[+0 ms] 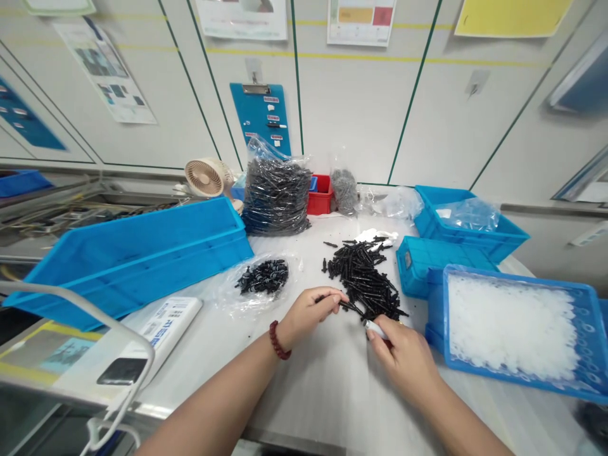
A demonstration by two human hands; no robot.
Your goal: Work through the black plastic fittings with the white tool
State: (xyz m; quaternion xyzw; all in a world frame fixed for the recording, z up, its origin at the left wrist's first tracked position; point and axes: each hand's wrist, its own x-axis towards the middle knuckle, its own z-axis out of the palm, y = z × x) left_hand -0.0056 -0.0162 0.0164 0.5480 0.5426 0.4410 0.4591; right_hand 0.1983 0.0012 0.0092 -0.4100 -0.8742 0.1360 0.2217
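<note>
My left hand pinches a thin black plastic piece at the near edge of a loose pile of black pieces on the white table. A dark red bead bracelet circles that wrist. My right hand is closed round a small white part, held just below the pile. The two hands are a short gap apart.
A blue tray of white rings lies right of my hands, with other blue bins behind. A clear bag of black-and-white parts, a long blue bin, a large bag of black pieces, a fan and a red box stand left and behind.
</note>
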